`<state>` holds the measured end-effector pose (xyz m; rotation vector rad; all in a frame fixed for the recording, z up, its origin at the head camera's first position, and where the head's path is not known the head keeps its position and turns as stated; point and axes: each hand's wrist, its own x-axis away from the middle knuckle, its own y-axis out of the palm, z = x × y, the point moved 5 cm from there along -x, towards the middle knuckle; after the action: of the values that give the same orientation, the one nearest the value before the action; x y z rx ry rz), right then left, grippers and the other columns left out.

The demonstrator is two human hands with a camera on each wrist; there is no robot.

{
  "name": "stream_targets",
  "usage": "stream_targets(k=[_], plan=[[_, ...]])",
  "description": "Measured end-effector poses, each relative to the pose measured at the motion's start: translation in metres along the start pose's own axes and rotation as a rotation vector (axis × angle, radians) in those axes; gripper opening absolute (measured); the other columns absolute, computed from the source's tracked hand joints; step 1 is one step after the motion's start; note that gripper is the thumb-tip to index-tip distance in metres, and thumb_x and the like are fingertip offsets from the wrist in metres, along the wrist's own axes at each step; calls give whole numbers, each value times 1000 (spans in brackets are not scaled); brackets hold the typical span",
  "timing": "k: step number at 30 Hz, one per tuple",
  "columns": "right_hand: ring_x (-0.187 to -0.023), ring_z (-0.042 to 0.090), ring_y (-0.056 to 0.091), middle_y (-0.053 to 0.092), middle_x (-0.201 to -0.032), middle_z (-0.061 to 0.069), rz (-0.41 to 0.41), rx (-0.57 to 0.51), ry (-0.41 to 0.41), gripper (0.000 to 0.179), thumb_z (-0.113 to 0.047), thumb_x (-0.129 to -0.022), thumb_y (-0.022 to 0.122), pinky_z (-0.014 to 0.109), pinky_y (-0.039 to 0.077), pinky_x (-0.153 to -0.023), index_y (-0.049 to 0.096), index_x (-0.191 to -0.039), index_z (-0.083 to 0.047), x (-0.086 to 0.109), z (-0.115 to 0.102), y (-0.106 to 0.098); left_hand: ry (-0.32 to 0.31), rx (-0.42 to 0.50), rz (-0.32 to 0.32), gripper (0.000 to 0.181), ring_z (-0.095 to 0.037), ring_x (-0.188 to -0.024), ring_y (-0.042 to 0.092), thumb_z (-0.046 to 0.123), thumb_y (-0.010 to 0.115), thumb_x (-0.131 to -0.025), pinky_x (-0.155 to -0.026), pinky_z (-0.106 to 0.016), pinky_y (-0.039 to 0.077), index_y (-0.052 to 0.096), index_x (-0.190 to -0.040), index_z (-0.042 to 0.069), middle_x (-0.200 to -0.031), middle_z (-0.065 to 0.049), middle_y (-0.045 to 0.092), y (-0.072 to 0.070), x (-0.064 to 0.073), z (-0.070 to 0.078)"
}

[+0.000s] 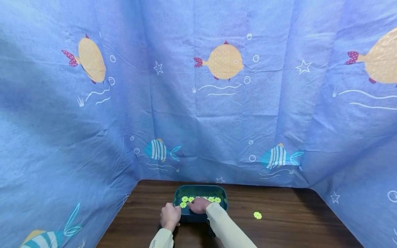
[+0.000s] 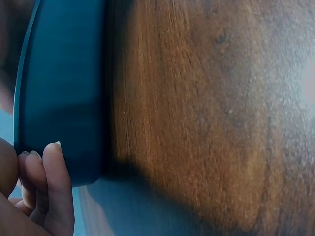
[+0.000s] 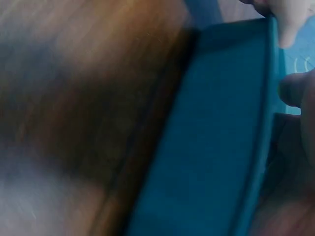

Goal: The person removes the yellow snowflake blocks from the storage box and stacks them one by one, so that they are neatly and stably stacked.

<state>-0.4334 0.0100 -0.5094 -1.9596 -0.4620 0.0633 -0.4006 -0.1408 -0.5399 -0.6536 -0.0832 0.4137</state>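
Observation:
A dark teal rectangular tray (image 1: pixel 193 218) stands on the wooden table, with several yellow-green flower-shaped pieces (image 1: pixel 185 199) lying inside. My left hand (image 1: pixel 170 214) grips the tray's near left corner; in the left wrist view its thumb and curled fingers (image 2: pixel 58 169) hold the rim from both sides. Over the near wall reaches my right hand (image 1: pixel 199 205), fingers down among the flower pieces and bent. Its fingertips are mostly hidden, so I cannot tell whether they hold a piece. The right wrist view shows the tray's outer wall (image 3: pixel 211 128) beside this hand (image 3: pixel 304 98).
One loose yellow-green flower piece (image 1: pixel 257 215) lies on the brown wooden table (image 1: pixel 288 220), right of the tray. A blue curtain (image 1: pixel 198 131) with printed fish surrounds the table at the back and both sides.

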Motion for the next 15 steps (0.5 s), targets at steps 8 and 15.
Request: stream_targets(k=[8,15], plan=[[-129,35,59,64,-135,15,-19,-14,50,56,-46,-106,38,51,46,-109,66,-131,-4,2,2,14,-8,15,-25,19,-16,-37,58,14,54,-89,-48,-32,48,65,-77,2,-60,-8,60,2,2,2],[-129,34,59,64,-136,14,-15,11,91,64,-55,-105,35,52,45,-109,66,-132,-6,7,7,3,-1,18,-14,20,-16,-37,57,13,53,-90,-47,-31,48,62,-75,3,-57,-8,59,1,0,1]])
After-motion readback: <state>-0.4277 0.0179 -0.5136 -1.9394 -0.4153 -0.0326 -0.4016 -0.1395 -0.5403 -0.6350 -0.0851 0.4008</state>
